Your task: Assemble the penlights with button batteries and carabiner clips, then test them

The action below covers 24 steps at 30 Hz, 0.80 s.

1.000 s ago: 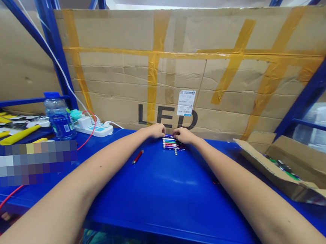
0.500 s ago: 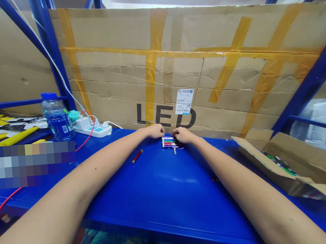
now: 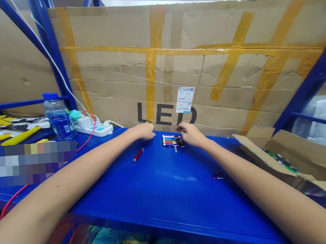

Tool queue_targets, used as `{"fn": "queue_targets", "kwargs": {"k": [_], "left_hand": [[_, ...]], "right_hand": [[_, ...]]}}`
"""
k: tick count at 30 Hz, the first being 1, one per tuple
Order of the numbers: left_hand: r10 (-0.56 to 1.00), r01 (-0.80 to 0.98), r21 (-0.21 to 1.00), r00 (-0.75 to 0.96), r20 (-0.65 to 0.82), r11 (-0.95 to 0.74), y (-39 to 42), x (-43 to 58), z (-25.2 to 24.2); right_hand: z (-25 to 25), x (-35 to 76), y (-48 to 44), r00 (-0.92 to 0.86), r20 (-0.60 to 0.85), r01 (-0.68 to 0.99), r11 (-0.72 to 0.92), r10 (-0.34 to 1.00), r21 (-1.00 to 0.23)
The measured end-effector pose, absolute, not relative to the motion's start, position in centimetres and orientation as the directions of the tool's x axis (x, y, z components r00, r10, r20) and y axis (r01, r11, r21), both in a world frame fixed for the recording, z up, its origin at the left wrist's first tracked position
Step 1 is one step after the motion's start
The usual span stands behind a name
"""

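Note:
A neat row of slim, pen-like metal tubes (image 3: 169,140) in several colours lies side by side toward the back of the blue table. Just left of the row, apart from it, my left hand (image 3: 146,131) is closed with its fingers curled under; whatever they hold, if anything, is hidden. My right hand (image 3: 190,133) is at the row's right end, fingers bent and a little apart, over the dark clip-like ends. One red tube (image 3: 138,155) lies alone on the left. Small silver pieces (image 3: 175,149) sit in front of the row.
An open cardboard box (image 3: 309,159) with similar tubes stands at right. A small dark-red clip-like piece (image 3: 218,177) lies near my right forearm. At left are a blue-capped bottle (image 3: 59,117), a white power strip (image 3: 100,130) and yellow-handled tools (image 3: 21,136). A large cardboard sheet (image 3: 114,80) backs the table.
My left hand has moved left, away from the row. My right hand has shifted slightly right, uncovering more of the row's right end. The small dark-red piece shows more fully beside my right forearm.

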<state>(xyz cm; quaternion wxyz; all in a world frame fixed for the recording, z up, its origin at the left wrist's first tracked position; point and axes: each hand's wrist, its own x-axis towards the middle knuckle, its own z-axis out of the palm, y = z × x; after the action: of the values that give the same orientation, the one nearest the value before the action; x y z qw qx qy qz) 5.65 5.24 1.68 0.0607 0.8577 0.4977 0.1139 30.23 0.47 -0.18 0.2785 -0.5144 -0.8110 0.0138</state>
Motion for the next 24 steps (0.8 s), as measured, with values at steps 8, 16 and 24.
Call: {"fn": "queue_targets", "kwargs": {"k": [8, 16, 24], "left_hand": [[0.869, 0.818, 0.540, 0.401, -0.290, -0.197, 1.4, 0.6, 0.0], [0.853, 0.886, 0.304, 0.436, -0.288, -0.351, -1.5, 3.6, 0.5], [0.860, 0.895, 0.139, 0.445, -0.251, -0.423, -8.1, 10.6, 2.7]], "right_hand": [[0.7, 26.3, -9.3, -0.479, 0.392, 0.773, 0.589, 0.785, -0.234], [0.4, 25.0, -11.6, -0.516, 0.285, 0.760, 0.586, 0.808, -0.282], [0.4, 25.3, -11.6, -0.375, 0.067, 0.868, 0.375, 0.925, -0.324]]}}
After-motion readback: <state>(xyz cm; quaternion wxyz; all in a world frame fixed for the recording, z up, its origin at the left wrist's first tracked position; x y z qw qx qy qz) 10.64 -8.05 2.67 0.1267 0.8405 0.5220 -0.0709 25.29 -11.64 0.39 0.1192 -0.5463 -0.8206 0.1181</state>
